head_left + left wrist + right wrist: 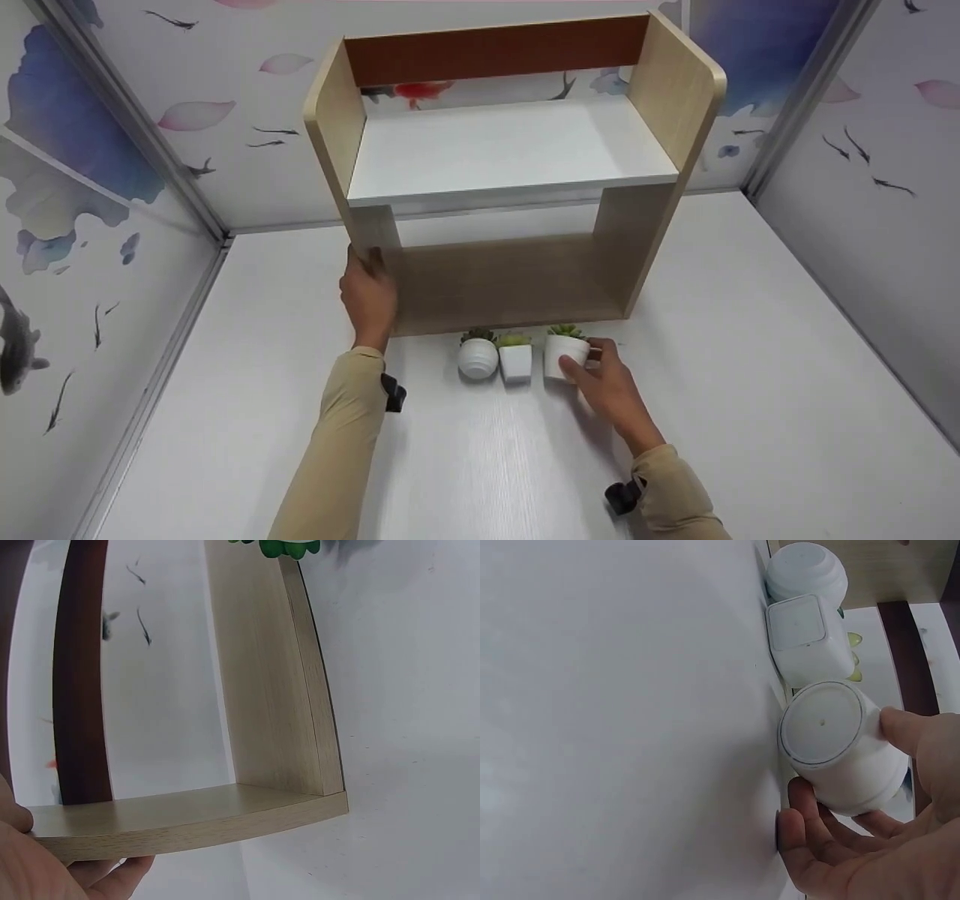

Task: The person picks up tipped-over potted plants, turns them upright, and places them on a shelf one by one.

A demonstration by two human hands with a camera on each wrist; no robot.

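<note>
A light wood shelf (510, 277) with a white middle board (510, 150) stands on the table. My left hand (369, 296) grips the front edge of its left side panel (187, 832), thumb on one face and fingers on the other. In front of the shelf, my right hand (611, 386) holds a round white pot (562, 356) with a green succulent, thumb and fingers around its side. The pot's round base (823, 722) shows in the right wrist view. Just left of it are a square white pot (516, 364) and a ribbed round pot (478, 358), each with a small plant.
White table (465, 472) spreads around the shelf. Printed wall panels (255, 172) enclose the back and both sides, with metal corner posts (795, 97). A reddish-brown strip (495, 52) spans the shelf's upper back.
</note>
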